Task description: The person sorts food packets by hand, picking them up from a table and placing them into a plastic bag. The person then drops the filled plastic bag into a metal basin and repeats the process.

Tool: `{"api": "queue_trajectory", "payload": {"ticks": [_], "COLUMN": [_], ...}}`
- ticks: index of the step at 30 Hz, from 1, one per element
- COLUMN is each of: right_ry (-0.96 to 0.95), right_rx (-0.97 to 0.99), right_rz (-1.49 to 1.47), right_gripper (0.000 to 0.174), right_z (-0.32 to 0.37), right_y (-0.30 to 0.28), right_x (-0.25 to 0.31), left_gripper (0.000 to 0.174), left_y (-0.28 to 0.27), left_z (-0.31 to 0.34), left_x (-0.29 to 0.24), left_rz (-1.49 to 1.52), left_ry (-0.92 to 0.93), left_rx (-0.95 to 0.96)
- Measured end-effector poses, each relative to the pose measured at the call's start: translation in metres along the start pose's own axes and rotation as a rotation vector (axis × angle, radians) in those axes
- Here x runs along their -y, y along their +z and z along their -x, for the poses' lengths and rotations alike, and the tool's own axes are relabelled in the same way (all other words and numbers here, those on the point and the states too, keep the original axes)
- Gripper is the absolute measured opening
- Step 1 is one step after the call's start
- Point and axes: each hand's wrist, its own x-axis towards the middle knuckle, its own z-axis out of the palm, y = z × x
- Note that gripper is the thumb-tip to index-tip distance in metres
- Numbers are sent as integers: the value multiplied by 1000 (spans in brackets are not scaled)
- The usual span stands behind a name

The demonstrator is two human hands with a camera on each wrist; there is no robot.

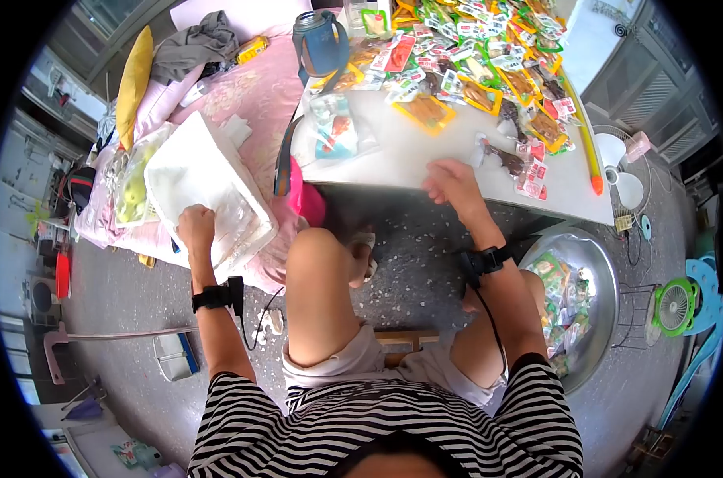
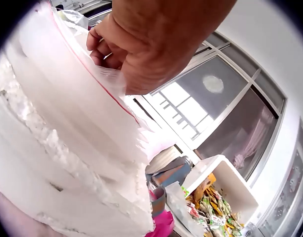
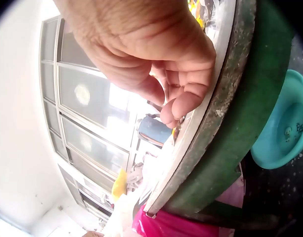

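Observation:
My left hand (image 1: 195,226) is over the white foam box (image 1: 188,151) on the bed at the left. In the left wrist view its curled fingers pinch the edge of a clear plastic bag (image 2: 110,79), which lies along the box and has a thin red line. My right hand (image 1: 454,188) hovers at the front edge of the white table (image 1: 401,159), fingers loosely curled, with nothing visible between them. Nearest to it on the tabletop are small snack packets (image 1: 534,177) with red and white labels.
Many snack packets (image 1: 429,111) are heaped at the table's back. A blue bottle (image 1: 317,48) and a clear bag with a printed pack (image 1: 335,131) stand nearer. A pink bag (image 1: 305,199) hangs beside the table; a metal basin (image 1: 603,319) of packets sits at the right.

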Motion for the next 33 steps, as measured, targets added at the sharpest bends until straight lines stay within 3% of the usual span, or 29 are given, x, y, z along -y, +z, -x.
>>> {"api": "queue_trajectory", "payload": {"ticks": [4, 8, 12, 16, 21, 25, 28, 33], "right_ry": [18, -27, -19, 89, 8, 24, -20, -36], "right_rx": [-21, 17, 52, 49, -124, -146, -182, -253], "right_rz": [21, 15, -98, -290, -14, 91, 155, 191], "right_gripper": [20, 25, 34, 40, 25, 27, 28, 34], "right_z": [0, -4, 0, -2, -21, -25, -28, -25], "right_y": [0, 1, 3, 2, -2, -2, 0, 3], "right_x": [3, 3, 15, 26, 9, 6, 5, 7], "left_gripper": [15, 7, 8, 16, 22, 43, 35, 11], "left_y": [-32, -74, -45, 19, 56, 47, 51, 70], "left_z": [6, 18, 35, 60, 84, 91, 89, 89], "left_x": [-29, -121, -236, -316, -330, -320, -318, -318], "left_rz": [48, 348, 648, 660, 774, 713, 687, 859], "left_ry": [37, 319, 549, 712, 710, 713, 802, 773], "left_rx": [-357, -521, -76, 96, 270, 282, 216, 197]}}
